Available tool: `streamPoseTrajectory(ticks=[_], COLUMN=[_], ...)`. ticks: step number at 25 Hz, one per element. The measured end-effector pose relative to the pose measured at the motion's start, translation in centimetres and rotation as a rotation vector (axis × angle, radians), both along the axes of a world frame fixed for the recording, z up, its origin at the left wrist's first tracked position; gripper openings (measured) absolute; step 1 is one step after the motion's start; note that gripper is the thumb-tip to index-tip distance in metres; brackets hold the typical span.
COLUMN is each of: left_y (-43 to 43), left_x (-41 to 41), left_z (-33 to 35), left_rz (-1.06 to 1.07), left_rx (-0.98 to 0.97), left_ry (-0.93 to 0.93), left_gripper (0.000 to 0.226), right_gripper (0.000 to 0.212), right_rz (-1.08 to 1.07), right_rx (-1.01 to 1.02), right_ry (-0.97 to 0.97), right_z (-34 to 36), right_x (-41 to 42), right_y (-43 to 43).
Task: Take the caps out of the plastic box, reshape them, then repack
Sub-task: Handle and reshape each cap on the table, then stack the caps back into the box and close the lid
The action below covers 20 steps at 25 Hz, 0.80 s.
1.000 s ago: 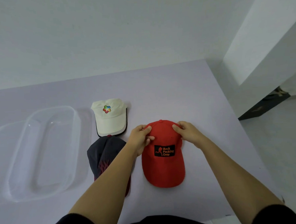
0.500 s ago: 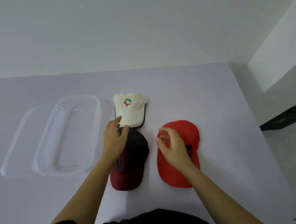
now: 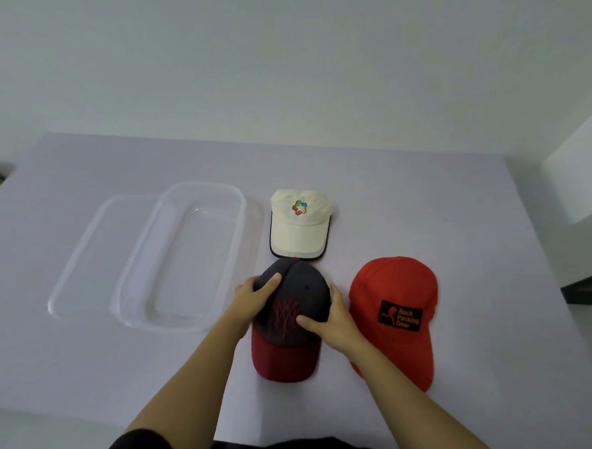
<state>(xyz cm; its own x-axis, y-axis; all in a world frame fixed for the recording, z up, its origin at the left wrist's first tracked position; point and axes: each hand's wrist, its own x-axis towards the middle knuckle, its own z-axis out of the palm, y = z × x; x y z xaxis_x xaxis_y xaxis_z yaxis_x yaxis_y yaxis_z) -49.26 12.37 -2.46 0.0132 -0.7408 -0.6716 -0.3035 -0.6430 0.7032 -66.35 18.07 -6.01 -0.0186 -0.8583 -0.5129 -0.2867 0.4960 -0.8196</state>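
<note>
Three caps lie on the table. A dark grey cap with a maroon brim [image 3: 294, 313] sits in the middle, brim toward me. My left hand [image 3: 254, 298] grips its crown from the left and my right hand [image 3: 330, 320] grips it from the right. To its right lies a red cap [image 3: 399, 298] with a black patch, untouched. Behind them rests a white cap [image 3: 299, 224] with a colourful logo. The clear plastic box [image 3: 186, 257] stands empty at the left.
The box's clear lid [image 3: 90, 255] lies flat against the box's left side. The lilac table [image 3: 406, 191] ends at a white wall behind and drops off at the right, where a white block and dark floor edge show.
Both hands left the red cap and moved left onto the dark grey cap, now gripping its crown from both sides. The camera view has swung left.
</note>
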Motion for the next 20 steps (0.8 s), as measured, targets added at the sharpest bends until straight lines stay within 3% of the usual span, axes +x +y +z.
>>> streamPoseTrajectory(ticks=[3,7,11,17,20], left_y=[0.0,0.1,-0.6,-5.0,-7.7], left_x=[0.3,0.2,0.1,9.2,15.7], left_z=[0.1,-0.5,2.2,8.3,9.6], left_rz=[0.043,0.077,0.174,0.187,0.213], left_rx=[0.019,-0.217,-0.328,-0.454,-0.504], left_ry=[0.159,0.036,0.152,0.34,0.305], left_gripper=[0.043,0.039,0.022,0.038,0.034], right_gripper=[0.097,0.07,0.07,0.076,0.062], right_rz=[-0.028,-0.097,-0.254,-0.426,-0.378], right_rx=[-0.01,-0.039,-0.152,-0.304,-0.157], right_ry=[-0.023,-0.1,-0.225,-0.374,-0.186], right_z=[-0.2,0.7,3.9,8.2,6.6], right_x=[0.2,1.2,2.6,10.5,16.3], right_y=[-0.2,0.4,0.8,-2.4,-4.3])
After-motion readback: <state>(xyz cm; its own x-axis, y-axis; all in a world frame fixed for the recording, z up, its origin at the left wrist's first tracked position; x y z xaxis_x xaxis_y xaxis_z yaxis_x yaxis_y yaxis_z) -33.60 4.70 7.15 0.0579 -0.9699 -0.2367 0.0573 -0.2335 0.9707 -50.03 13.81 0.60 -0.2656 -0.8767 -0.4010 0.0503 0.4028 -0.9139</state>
